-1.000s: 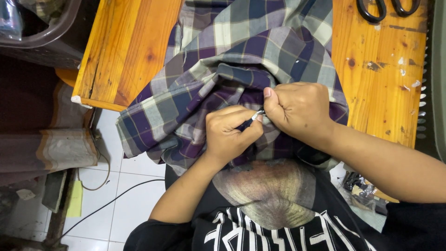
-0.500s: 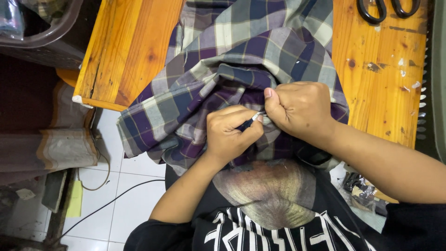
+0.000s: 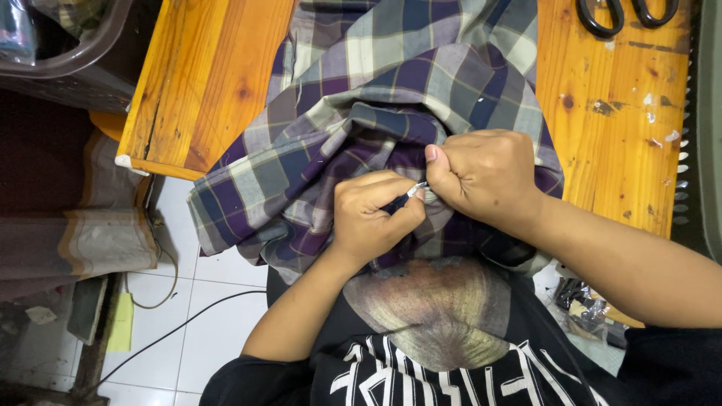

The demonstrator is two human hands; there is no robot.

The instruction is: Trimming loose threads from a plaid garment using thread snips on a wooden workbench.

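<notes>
black scissors (image 3: 628, 13), wooden table (image 3: 203, 75), dark plastic basket (image 3: 71, 56)

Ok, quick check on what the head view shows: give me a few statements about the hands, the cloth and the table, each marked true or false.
1. Both hands work at one spot on the plaid cloth. True: the left hand and the right hand meet there, pinching a small pale thing too small to make out.
2. The scissors are in the right hand. False: they lie on the wooden table, at its far right.
3. Part of the cloth hangs off the table's near edge. True.
4. The cloth is plain red. False: it is checked in purple, blue and grey.
5. The floor is carpeted. False: white tiles show below the table.
</notes>
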